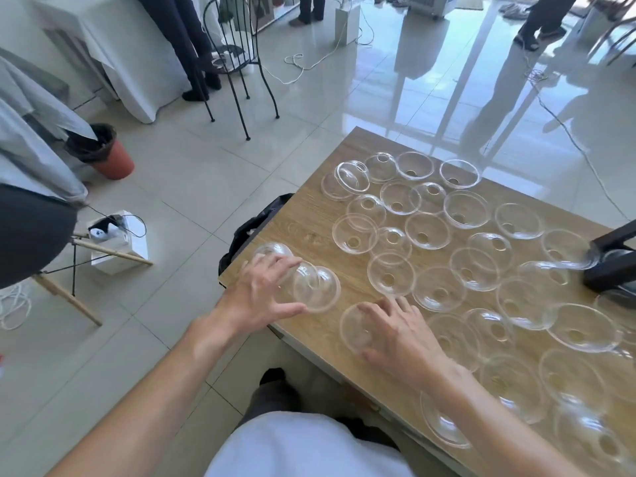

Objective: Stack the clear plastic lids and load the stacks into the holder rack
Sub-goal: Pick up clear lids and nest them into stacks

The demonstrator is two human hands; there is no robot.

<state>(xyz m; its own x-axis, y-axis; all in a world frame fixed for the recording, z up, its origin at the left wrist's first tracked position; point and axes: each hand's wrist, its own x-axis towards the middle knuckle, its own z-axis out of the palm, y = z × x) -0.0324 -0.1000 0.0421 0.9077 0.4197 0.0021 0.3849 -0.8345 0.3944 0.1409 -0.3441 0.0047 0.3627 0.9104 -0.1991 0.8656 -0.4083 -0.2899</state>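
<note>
Many clear dome lids (426, 232) lie spread over a wooden table (309, 228), most with the open side up. My left hand (261, 290) grips a short stack of nested lids (309, 287), held sideways over the table's near-left corner. My right hand (399, 332) rests on a single lid (354, 328) lying near the front edge, fingers curled over its rim. A black stand (612, 266), perhaps the holder rack, sits at the table's right edge, only partly in view.
A black bag (254, 225) hangs at the table's left edge. On the tiled floor to the left stand a wire chair (237, 56), a red bin (106, 153) and a white box (117, 242). People stand at the back.
</note>
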